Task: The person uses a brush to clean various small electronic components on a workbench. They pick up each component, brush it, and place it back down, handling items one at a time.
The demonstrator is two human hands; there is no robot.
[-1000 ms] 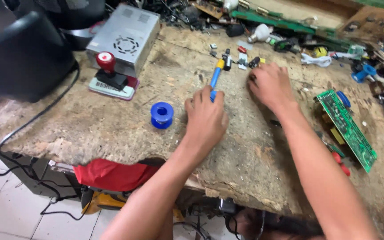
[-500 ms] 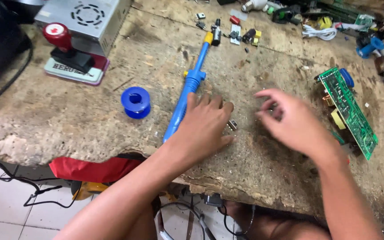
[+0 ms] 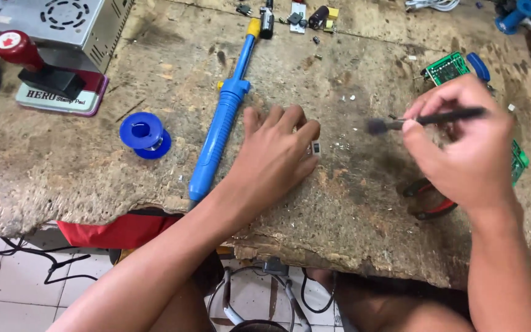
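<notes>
A thin dark brush (image 3: pixel 428 118) is now pinched in the right hand (image 3: pixel 462 147); beside the long blue plastic desoldering pump (image 3: pixel 225 120), the left hand (image 3: pixel 275 157) is kept flat, fingers spread, perhaps touching a tiny component (image 3: pixel 316 147).

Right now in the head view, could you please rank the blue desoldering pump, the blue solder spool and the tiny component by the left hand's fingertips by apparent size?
1. Blue desoldering pump, clearly longest.
2. Blue solder spool.
3. Tiny component, by far the smallest.
</notes>
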